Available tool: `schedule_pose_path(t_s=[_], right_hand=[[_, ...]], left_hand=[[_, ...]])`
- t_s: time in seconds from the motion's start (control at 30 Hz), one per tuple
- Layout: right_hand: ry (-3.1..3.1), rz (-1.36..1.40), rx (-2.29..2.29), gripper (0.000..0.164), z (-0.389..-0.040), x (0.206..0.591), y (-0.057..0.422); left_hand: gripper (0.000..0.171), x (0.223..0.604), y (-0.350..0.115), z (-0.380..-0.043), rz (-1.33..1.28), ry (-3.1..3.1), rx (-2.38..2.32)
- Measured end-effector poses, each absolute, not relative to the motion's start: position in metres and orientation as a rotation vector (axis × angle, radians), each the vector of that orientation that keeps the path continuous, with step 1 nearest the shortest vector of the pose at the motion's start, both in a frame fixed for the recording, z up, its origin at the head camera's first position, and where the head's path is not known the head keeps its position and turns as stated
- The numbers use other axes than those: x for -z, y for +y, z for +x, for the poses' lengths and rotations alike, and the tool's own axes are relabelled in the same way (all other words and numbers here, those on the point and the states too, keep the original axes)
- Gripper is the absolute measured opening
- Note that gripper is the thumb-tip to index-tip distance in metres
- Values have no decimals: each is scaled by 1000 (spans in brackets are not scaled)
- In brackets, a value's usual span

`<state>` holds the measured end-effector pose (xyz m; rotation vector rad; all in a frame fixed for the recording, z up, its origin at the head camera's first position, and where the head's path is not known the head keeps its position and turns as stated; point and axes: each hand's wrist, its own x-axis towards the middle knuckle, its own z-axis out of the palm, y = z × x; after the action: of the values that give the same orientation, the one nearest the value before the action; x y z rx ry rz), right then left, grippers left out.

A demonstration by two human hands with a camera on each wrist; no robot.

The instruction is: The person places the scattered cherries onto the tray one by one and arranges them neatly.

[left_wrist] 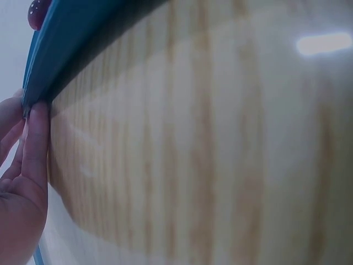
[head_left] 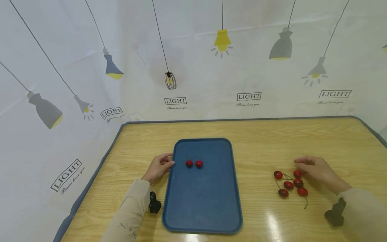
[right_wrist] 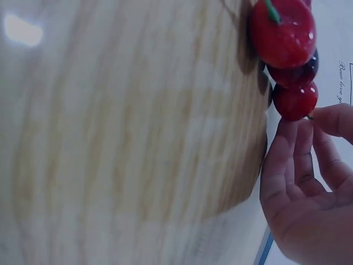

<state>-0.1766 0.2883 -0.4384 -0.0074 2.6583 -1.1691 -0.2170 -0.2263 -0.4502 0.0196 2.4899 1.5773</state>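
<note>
At the left long side of a blue tray (head_left: 202,201), my left hand (head_left: 158,167) holds the rim. In the left wrist view its thumb and fingers meet at the tray's edge. Two red cherries (head_left: 189,163) with stems lie side by side on the tray. My right hand (head_left: 317,171) is beside the far end of a loose group of several cherries (head_left: 288,185) on the table. Its thumb comes up to the stem of the farthest red cherry (right_wrist: 295,102), and the other fingertips are close by it; no firm grip shows.
The wooden table (head_left: 257,144) has a dark blue edge and meets a pale wall cloth (head_left: 208,80) printed with lamps. Small black devices (head_left: 155,203) sit at both wrists. A light reflection shows on the table's near part.
</note>
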Motion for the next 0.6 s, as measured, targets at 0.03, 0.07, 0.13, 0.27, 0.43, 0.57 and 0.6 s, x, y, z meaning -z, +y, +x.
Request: schedule_pose_path(t_s=[0.03, 0.07, 0.13, 0.27, 0.43, 0.57, 0.6], right_hand=[[2649, 0, 1180, 47, -177, 438, 288], [2640, 8, 1188, 48, -177, 438, 288], [2634, 10, 1198, 50, -176, 437, 288], [2647, -18, 1193, 51, -176, 434, 285], [2669, -49, 1198, 51, -178, 434, 282], [2659, -62, 1225, 51, -179, 433, 279], [2657, -65, 1229, 51, -180, 432, 278]], left_hand=[[44, 450, -226, -217, 18, 2492, -1576], [43, 450, -226, -217, 21, 2496, -1573], [43, 450, -226, -217, 19, 2497, -1571], [43, 449, -225, -217, 11, 2494, -1576], [44, 449, -225, -217, 7, 2497, -1577], [43, 450, -225, -217, 6, 2501, -1576], [43, 451, -225, -217, 7, 2502, -1574]])
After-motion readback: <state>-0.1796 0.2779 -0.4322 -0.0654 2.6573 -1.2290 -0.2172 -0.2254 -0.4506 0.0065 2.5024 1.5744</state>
